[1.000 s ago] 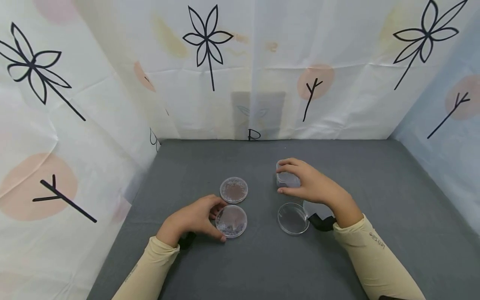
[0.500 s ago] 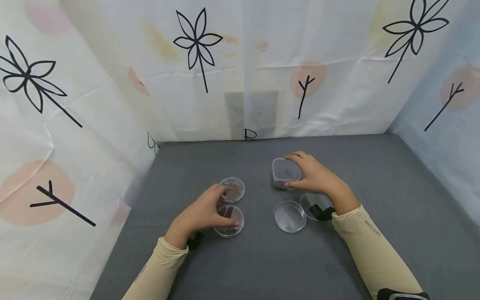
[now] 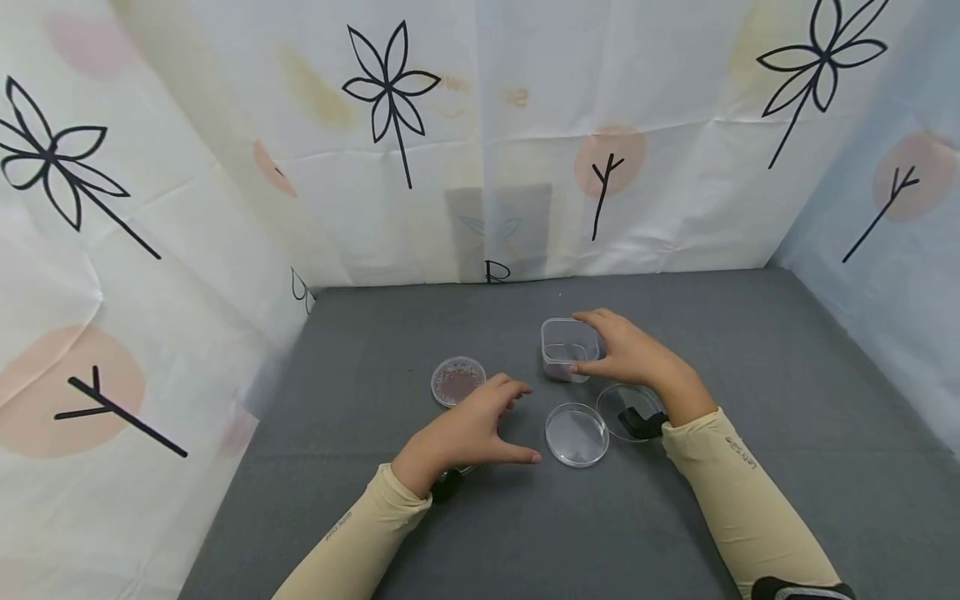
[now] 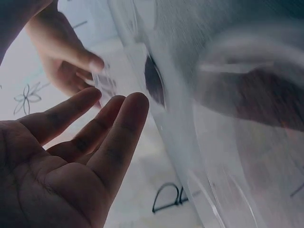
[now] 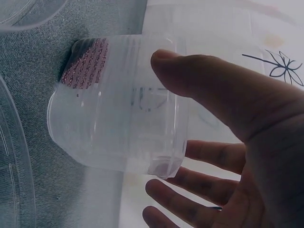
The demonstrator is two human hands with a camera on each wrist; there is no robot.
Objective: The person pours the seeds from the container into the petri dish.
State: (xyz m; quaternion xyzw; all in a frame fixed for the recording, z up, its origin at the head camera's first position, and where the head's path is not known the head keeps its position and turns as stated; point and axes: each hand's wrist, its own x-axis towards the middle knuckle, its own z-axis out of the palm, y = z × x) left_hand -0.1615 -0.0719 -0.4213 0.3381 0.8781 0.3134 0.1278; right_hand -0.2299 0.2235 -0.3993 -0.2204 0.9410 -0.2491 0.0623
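Observation:
My right hand (image 3: 637, 358) holds a clear square plastic tub (image 3: 558, 340) by its right side, thumb in front and fingers behind. In the right wrist view, small pinkish bits (image 5: 88, 66) lie in the bottom of the tub. My left hand (image 3: 472, 425) hovers with spread fingers and holds nothing, its fingertips pointing at the gap before the tub. Under it, mostly hidden, is a round clear dish (image 3: 467, 470). Just behind the left hand sits another round dish (image 3: 456, 382) with pinkish-brown contents.
Two clear round dishes, a front one (image 3: 576, 435) and one (image 3: 621, 402) partly under the right wrist's black strap (image 3: 642, 423), stand side by side before the tub. The grey table (image 3: 390, 342) ends at a patterned white curtain (image 3: 540, 125).
My left hand has left the front filled dish and moved right. My right hand shifted slightly at the tub, whose opening now shows. The head view has turned a little.

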